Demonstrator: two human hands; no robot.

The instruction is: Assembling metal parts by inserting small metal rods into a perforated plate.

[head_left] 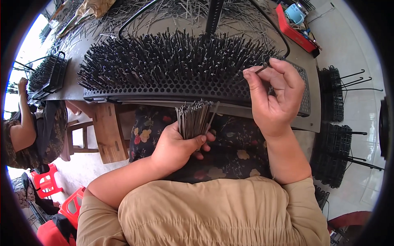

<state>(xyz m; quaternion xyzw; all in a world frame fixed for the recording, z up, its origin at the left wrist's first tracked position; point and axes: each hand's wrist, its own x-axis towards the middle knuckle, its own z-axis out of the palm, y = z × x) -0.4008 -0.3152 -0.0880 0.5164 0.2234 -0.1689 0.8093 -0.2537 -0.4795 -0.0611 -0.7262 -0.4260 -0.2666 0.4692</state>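
Note:
My left hand (170, 149) is wrapped round a bundle of thin grey metal rods (192, 119) with small bent ends, held upright over my lap. Up at the right, my right hand (279, 96) pinches one short dark rod (262, 69) between thumb and forefinger. That hand is over the right part of a long black perforated rack (172, 91). Densely packed dark rods with hooked tops (164, 57) stand in the rack's holes. Some holes show along its near edge and at its right end.
Loose rods (184, 16) litter the far tabletop. A red tray (293, 35) with a light blue mug (294, 14) sits far right. Black racks (334, 151) stand beyond the table's right edge. At left are a co-worker's arm (26, 119), another rack (47, 76), a wooden stool (108, 135) and red stools (45, 180).

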